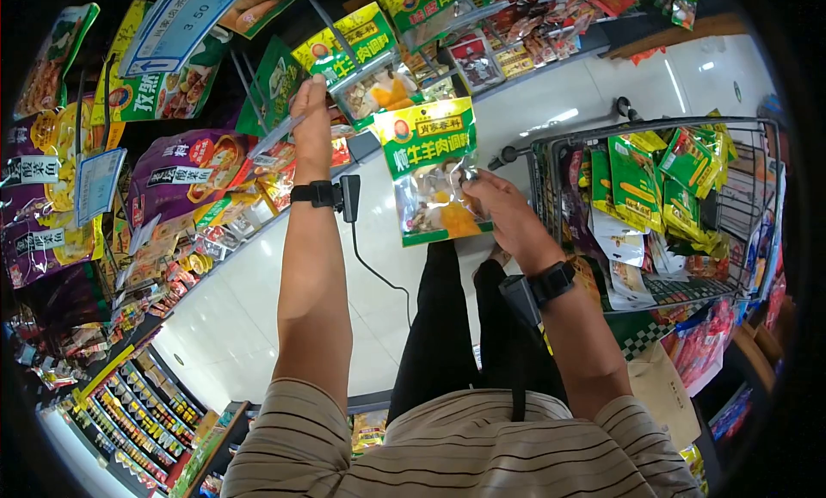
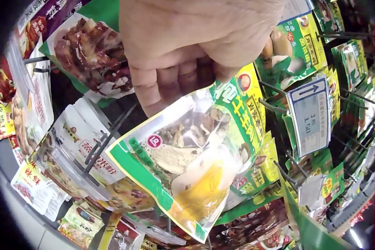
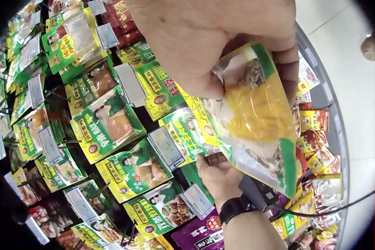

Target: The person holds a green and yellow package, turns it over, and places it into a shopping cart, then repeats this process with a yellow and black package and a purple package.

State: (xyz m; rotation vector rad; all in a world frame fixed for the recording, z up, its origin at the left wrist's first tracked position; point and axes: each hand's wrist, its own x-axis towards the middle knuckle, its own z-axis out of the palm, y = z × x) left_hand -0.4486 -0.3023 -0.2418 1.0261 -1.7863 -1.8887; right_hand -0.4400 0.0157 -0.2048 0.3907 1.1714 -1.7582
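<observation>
My right hand [image 1: 503,207] pinches a yellow-and-green seasoning packet [image 1: 434,145] by its side edge, between thumb and fingers. Through its clear window, mixed dried spices and an orange-yellow piece show; the right wrist view has the lower part of this held packet [image 3: 252,115] close up. At the rack, my left hand [image 1: 311,123] has its fingers curled at the edge of a similar packet [image 1: 374,76]. In the left wrist view that packet [image 2: 187,162] tilts below the left hand [image 2: 199,27], its upper edge at the fingers, which are partly hidden behind the palm.
A wire shopping cart [image 1: 551,136] with several green and yellow packets stands at the right. Purple packets [image 1: 185,175] hang at the left among hooks and price tags [image 1: 99,184]. Pale tiled floor [image 1: 232,300] runs between shelf and cart. A cable [image 1: 379,278] hangs from the left wrist camera.
</observation>
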